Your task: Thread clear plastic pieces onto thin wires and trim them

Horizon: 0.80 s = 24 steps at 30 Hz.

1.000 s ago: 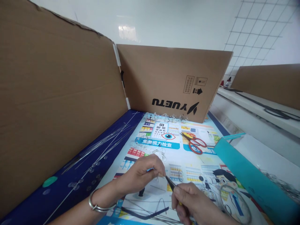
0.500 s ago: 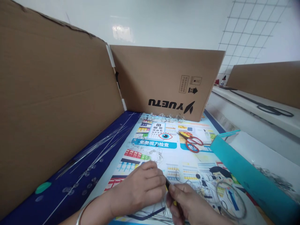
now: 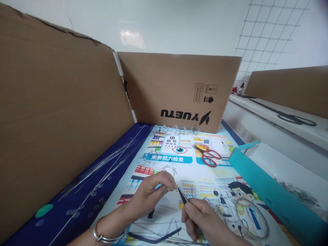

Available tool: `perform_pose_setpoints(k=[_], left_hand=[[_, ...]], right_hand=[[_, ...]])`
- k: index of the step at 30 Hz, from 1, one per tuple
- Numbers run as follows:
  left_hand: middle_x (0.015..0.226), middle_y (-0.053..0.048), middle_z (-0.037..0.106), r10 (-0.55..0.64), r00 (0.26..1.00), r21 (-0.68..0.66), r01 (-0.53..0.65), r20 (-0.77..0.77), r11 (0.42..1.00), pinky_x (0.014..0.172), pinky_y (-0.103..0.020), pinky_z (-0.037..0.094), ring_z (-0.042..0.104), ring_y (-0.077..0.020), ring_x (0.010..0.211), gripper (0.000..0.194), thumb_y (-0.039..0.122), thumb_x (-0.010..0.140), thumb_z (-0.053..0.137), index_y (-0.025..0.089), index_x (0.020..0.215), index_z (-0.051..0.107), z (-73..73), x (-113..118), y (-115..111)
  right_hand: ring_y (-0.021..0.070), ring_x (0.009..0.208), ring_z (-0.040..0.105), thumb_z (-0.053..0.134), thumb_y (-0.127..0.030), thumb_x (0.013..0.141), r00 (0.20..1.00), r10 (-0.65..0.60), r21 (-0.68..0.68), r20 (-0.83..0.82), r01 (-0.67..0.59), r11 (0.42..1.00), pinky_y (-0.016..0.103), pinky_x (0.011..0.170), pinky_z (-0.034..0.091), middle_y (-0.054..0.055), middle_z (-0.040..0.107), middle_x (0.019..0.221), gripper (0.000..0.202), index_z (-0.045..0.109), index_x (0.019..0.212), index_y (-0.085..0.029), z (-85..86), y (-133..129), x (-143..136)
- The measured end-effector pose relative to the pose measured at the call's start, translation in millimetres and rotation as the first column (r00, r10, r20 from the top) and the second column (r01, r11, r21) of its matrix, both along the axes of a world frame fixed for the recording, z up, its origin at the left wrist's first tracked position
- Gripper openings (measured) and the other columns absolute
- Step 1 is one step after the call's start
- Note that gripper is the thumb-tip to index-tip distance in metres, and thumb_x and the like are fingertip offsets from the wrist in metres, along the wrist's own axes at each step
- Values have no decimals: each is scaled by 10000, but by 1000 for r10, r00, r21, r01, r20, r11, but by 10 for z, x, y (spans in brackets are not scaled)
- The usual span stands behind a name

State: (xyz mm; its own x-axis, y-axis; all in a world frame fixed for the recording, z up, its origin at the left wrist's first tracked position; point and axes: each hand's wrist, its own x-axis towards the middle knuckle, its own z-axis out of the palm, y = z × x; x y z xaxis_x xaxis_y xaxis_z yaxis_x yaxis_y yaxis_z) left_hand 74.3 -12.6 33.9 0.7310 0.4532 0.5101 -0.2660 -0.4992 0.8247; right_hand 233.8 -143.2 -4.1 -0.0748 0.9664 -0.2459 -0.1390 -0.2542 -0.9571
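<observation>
Cardboard screens (image 3: 64, 112) stood along left and far table edges. Printed mat (image 3: 210, 177) spread mid-table; red scissors (image 3: 208, 155) laid toward far edge. Left hand (image 3: 150, 196) pinched on small wire piece (image 3: 167, 188) near front edge. Right hand (image 3: 202, 220) closed round tweezers (image 3: 183, 197), tips met at piece.

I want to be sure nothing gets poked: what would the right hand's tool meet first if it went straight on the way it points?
Most likely the left hand: the pointed tool in the right hand aims up and left at its fingertips, almost touching them, though depth is unclear.
</observation>
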Motion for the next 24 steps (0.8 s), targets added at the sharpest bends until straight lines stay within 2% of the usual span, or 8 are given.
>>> perform_pose_setpoints(k=[3, 7, 15, 17, 20, 24], left_hand=[[816, -38, 621, -31, 999, -141, 33, 18, 989, 724, -320, 433, 571, -156, 785, 89, 118, 841, 514, 184, 803, 561, -28, 13, 9], [810, -36, 623, -12, 999, -284, 26, 50, 958, 708, -308, 419, 560, -152, 768, 58, 159, 827, 552, 173, 771, 551, -65, 22, 42], [779, -38, 626, 20, 999, -374, -8, 28, 927, 684, -289, 409, 551, -147, 738, 103, 227, 807, 585, 160, 741, 544, -92, 38, 46], [779, -34, 627, 22, 1000, -385, -14, 17, 923, 685, -287, 408, 553, -146, 740, 92, 219, 807, 585, 162, 750, 541, -82, 43, 36], [772, -31, 628, 38, 999, -395, -44, -22, 918, 679, -282, 410, 555, -147, 740, 88, 224, 806, 585, 160, 766, 540, -49, 47, 27], [744, -24, 616, 73, 992, -377, -106, -101, 920, 668, -273, 414, 550, -139, 714, 116, 257, 806, 582, 155, 768, 546, -1, 49, 20]], right_hand=[[45, 339, 409, 452, -552, 824, 994, 46, 18, -100, -44, 999, 160, 356, 214, -47, 474, 427, 440, 527, 726, -130, -47, -8, 9], [54, 349, 440, 442, -578, 816, 979, 67, -6, -190, -70, 998, 154, 357, 232, -45, 473, 422, 462, 519, 734, -129, -91, -14, 20], [54, 358, 438, 431, -602, 806, 989, 72, -14, -128, -75, 997, 164, 382, 235, -35, 494, 445, 480, 510, 733, -134, -50, -11, 20], [54, 355, 418, 424, -601, 808, 996, 75, -3, -54, -75, 997, 168, 383, 228, -37, 483, 439, 480, 511, 727, -136, -2, -6, 17], [57, 384, 398, 421, -574, 822, 983, 60, 26, 171, -66, 998, 176, 416, 257, -45, 458, 448, 458, 524, 728, -139, 69, -3, 21], [71, 469, 404, 420, -545, 830, 890, -22, 79, 456, -15, 997, 183, 455, 286, -55, 382, 519, 412, 484, 671, -169, 76, -6, 46]])
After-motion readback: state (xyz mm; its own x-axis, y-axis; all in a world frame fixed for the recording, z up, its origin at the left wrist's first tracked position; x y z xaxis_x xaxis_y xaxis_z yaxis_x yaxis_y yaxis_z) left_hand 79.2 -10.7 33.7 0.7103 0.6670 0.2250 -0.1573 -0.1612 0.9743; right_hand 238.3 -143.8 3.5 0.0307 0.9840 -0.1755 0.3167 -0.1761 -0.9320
